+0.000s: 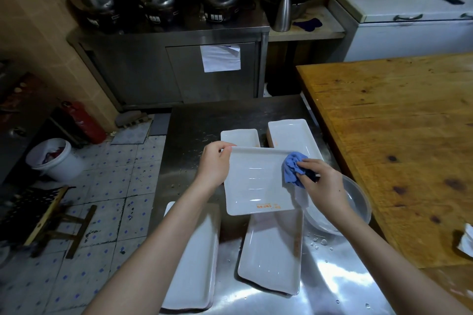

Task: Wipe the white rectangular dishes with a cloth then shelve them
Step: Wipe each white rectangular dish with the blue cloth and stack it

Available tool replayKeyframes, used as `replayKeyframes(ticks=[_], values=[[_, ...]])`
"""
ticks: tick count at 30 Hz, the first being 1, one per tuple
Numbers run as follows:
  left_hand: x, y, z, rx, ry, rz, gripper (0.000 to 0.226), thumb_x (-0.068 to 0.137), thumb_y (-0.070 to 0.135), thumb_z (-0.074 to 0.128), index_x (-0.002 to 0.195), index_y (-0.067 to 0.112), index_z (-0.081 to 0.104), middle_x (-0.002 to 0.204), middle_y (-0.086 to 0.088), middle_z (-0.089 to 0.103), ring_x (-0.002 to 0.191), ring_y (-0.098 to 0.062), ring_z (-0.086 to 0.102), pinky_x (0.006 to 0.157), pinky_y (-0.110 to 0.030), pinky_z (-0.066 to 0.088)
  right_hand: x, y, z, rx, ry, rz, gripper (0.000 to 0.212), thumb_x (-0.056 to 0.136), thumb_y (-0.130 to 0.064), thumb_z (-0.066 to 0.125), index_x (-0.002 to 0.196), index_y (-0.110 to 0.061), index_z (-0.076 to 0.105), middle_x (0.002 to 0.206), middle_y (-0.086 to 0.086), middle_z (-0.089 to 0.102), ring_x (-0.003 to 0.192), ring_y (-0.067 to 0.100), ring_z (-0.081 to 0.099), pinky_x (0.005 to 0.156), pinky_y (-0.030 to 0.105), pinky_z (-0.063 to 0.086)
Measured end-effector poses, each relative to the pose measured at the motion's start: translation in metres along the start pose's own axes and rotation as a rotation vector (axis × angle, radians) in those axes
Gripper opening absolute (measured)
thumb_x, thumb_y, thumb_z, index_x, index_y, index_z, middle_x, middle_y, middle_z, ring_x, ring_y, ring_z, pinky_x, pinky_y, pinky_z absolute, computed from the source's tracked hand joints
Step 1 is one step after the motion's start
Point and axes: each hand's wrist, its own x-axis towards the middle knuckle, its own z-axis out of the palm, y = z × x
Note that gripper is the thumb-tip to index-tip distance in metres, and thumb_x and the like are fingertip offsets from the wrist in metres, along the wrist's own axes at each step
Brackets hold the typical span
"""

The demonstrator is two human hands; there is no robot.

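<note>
Above the steel counter (194, 120) I hold a white rectangular dish (256, 181) with an orange mark near its front edge. My left hand (213, 161) grips its far left corner. My right hand (322, 184) grips a crumpled blue cloth (293, 167) and presses it on the dish's far right part. More white rectangular dishes lie on the counter: one at the back middle (239, 137), one at the back right (291, 135), a stack at the front left (194, 263) and one at the front middle (271, 253).
A clear bowl (358, 202) of water sits under my right wrist. A wooden table (396, 135) stands to the right. Steel cabinet (163, 71) with pots stands behind. A white bucket (55, 158), red extinguisher (84, 123) and wooden stool (58, 225) are on the tiled floor, left.
</note>
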Motion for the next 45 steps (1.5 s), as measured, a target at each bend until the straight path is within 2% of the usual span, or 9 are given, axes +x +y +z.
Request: replayKeyframes(ticks=[7,11,16,20,26,33,39,42,45], values=[[-0.003,0.003,0.001,-0.007,-0.013,0.015,0.031,0.1,0.013,0.041,0.105,0.005,0.07,0.107,-0.006,0.068,0.1,-0.021,0.063,0.081,-0.032,0.049,-0.001,-0.01,0.003,0.005,0.028,-0.013,0.026,0.08,0.004,0.066,0.105,-0.004,0.069,0.101,-0.002,0.06,0.09,0.009,0.057,0.082,0.015,0.047],[-0.008,0.004,0.007,-0.009,-0.043,-0.001,0.029,0.101,0.017,0.042,0.102,0.008,0.07,0.103,-0.006,0.068,0.097,-0.02,0.063,0.082,-0.036,0.052,-0.005,-0.021,0.013,0.057,0.007,-0.044,0.027,0.079,0.005,0.066,0.104,-0.003,0.069,0.104,-0.001,0.061,0.09,0.013,0.059,0.08,0.007,0.046],[-0.018,0.014,0.02,0.018,-0.068,0.002,0.029,0.102,0.018,0.041,0.108,0.006,0.067,0.103,-0.004,0.061,0.099,-0.021,0.059,0.087,-0.037,0.05,-0.02,-0.044,0.034,0.045,-0.052,-0.126,0.028,0.078,0.002,0.068,0.105,-0.005,0.07,0.111,0.006,0.064,0.099,0.019,0.061,0.086,0.03,0.05],[-0.021,0.014,0.023,0.001,-0.089,0.017,0.03,0.102,0.013,0.04,0.106,0.004,0.069,0.103,-0.008,0.065,0.096,-0.019,0.059,0.083,-0.031,0.048,-0.027,-0.053,0.04,-0.008,-0.09,-0.244,0.028,0.077,-0.001,0.07,0.105,-0.007,0.07,0.112,0.009,0.065,0.101,0.023,0.061,0.09,0.033,0.049],[-0.021,0.012,0.016,-0.049,-0.085,-0.023,0.027,0.101,0.014,0.043,0.099,0.007,0.069,0.102,-0.009,0.067,0.096,-0.023,0.061,0.077,-0.031,0.048,-0.022,-0.033,0.018,-0.006,-0.037,-0.165,0.03,0.078,0.003,0.068,0.106,-0.005,0.069,0.113,0.009,0.064,0.103,0.023,0.061,0.09,0.039,0.051],[-0.025,0.013,0.004,-0.121,-0.083,-0.035,0.028,0.1,0.009,0.042,0.09,0.012,0.068,0.094,-0.006,0.068,0.086,-0.021,0.063,0.06,-0.023,0.045,-0.013,-0.006,-0.015,-0.103,0.057,0.017,0.029,0.08,0.002,0.066,0.109,-0.004,0.067,0.115,0.009,0.063,0.107,0.023,0.058,0.097,0.041,0.046],[-0.029,0.018,0.009,-0.186,-0.104,-0.053,0.03,0.1,0.008,0.041,0.084,0.014,0.066,0.091,-0.01,0.067,0.084,-0.025,0.062,0.066,-0.03,0.047,-0.018,-0.029,0.008,-0.044,0.05,0.0,0.027,0.082,0.002,0.064,0.108,-0.004,0.068,0.115,0.008,0.063,0.107,0.021,0.058,0.095,0.024,0.041],[-0.026,0.018,0.016,-0.175,-0.115,-0.096,0.027,0.101,0.012,0.042,0.087,0.015,0.065,0.094,-0.016,0.067,0.086,-0.032,0.064,0.07,-0.042,0.054,-0.023,-0.05,0.026,0.009,-0.019,-0.058,0.027,0.082,0.0,0.064,0.108,-0.003,0.068,0.116,0.009,0.063,0.107,0.024,0.058,0.098,0.033,0.044],[-0.025,0.016,0.02,-0.188,-0.136,-0.105,0.029,0.102,0.012,0.041,0.085,0.013,0.065,0.084,-0.013,0.064,0.072,-0.024,0.06,0.058,-0.028,0.051,-0.03,-0.063,0.04,-0.012,-0.1,-0.16,0.028,0.083,-0.002,0.064,0.11,-0.005,0.067,0.12,0.011,0.061,0.109,0.027,0.056,0.097,0.034,0.044]])
